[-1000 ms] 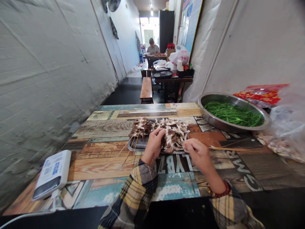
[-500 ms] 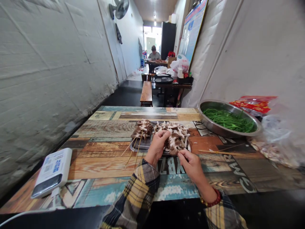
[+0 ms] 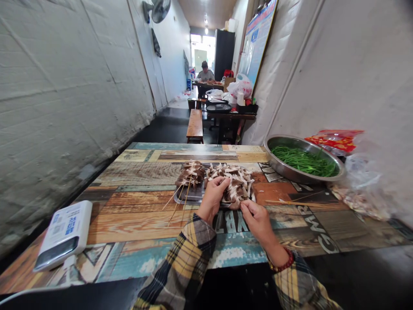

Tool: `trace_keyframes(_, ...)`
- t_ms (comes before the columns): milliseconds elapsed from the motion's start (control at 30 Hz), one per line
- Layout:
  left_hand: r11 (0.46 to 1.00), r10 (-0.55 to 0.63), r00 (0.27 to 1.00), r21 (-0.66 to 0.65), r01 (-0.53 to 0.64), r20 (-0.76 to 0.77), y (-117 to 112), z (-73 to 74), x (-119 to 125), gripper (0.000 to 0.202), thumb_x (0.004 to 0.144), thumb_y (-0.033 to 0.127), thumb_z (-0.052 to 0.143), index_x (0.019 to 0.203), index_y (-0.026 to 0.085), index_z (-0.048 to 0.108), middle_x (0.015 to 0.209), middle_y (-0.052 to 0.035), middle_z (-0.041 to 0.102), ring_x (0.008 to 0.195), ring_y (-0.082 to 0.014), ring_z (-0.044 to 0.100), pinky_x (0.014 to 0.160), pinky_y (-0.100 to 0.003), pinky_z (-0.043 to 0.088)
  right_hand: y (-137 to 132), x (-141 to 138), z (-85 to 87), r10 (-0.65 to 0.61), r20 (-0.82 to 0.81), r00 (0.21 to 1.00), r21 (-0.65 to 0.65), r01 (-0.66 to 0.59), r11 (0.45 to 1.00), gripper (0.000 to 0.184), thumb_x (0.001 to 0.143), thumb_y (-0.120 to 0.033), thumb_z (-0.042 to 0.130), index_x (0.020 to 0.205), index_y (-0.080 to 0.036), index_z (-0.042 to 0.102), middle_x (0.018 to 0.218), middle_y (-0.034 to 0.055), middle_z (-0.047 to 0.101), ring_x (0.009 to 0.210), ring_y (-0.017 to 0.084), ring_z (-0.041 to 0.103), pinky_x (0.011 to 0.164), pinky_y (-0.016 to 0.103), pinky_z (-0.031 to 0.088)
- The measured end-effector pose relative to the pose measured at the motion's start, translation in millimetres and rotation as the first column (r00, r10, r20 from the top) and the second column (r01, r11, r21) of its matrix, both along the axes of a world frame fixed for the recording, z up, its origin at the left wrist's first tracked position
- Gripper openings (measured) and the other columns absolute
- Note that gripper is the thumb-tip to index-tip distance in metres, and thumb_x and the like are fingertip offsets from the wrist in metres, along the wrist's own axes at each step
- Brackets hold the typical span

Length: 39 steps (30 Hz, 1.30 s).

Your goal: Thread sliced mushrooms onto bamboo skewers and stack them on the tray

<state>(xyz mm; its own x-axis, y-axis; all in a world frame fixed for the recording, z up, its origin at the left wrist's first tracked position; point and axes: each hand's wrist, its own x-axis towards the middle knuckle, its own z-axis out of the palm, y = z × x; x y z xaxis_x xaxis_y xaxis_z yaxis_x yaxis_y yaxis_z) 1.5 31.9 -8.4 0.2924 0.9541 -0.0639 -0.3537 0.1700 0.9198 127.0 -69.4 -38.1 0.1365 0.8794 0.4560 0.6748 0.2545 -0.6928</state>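
My left hand (image 3: 213, 198) is closed in a pinch on the left side of a bunch of oyster mushrooms (image 3: 236, 193). At the near end of that bunch, the thumb and fingers of my right hand (image 3: 258, 218) are pinched together on a thin skewer, mostly hidden by the hand. Loose oyster mushrooms (image 3: 222, 170) are heaped behind my hands on a clear plastic tray (image 3: 190, 199). On the tray's left lie several filled mushroom skewers (image 3: 191, 173), their bare sticks pointing toward me.
Bare bamboo skewers (image 3: 290, 202) lie to the right. Beyond them are a steel basin (image 3: 269, 150) of green chives and plastic bags (image 3: 363, 176). A white payment box (image 3: 64, 234) with a cable stands at left. Further back are a bench (image 3: 195, 124) and a seated person (image 3: 205, 74).
The view has shifted slightly, so the surroundings sit a little further left. Both hands keep nearly the same grip at the mushroom bunch.
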Motion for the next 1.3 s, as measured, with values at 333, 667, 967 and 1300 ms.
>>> trace_keyframes(333,0.998,0.012,1.000,0.069,-0.010,-0.028,-0.3,-1.8,2.5,0.034,0.060,0.043,0.075,0.063,0.013,0.059,0.056,0.0045,0.047,0.051,-0.0059,0.037,0.048,-0.019,0.028,0.6,2.2,-2.6,-0.020,-0.018,1.000,0.035,0.020,0.999,0.026,0.092,-0.027,0.046,0.080,-0.017,0.067,0.068,0.0031,0.068,0.062,0.017,0.063,0.060,0.023,0.045)
trace_keyframes(667,0.992,-0.033,0.998,0.119,0.038,-0.044,-5.8,-0.3,5.9,0.035,0.060,0.044,0.076,0.061,0.013,0.062,0.055,0.0040,0.050,0.050,-0.0059,0.039,0.048,-0.019,0.030,2.3,2.2,0.4,-0.004,-0.079,0.997,0.029,0.006,1.000,0.026,0.089,-0.024,0.045,0.085,-0.015,0.069,0.068,0.0026,0.068,0.060,0.016,0.062,0.057,0.022,0.044)
trace_keyframes(967,0.991,0.088,0.995,0.094,-0.093,0.048,7.1,7.1,-8.0,0.039,0.069,0.048,0.069,0.086,0.014,0.067,0.071,-0.0024,0.064,0.055,-0.0076,0.052,0.054,-0.021,0.042,-18.9,21.4,-11.1,-0.014,-0.372,0.928,-0.090,-0.021,0.996,0.033,0.088,-0.038,0.049,0.084,-0.014,0.070,0.050,-0.0033,0.049,0.046,0.010,0.043,0.044,0.019,0.033)
trace_keyframes(1300,0.928,0.267,0.931,0.326,-0.179,-0.248,13.9,-2.2,-19.8,0.026,0.075,0.038,0.062,0.082,0.013,0.066,0.068,-0.0015,0.062,0.055,-0.0093,0.050,0.054,-0.022,0.039,-54.8,27.1,-24.9,-0.126,-0.602,0.788,-0.140,0.052,0.989,0.031,0.087,-0.041,0.052,0.086,-0.014,0.066,0.048,-0.0075,0.036,0.043,0.008,0.031,0.040,0.019,0.024)
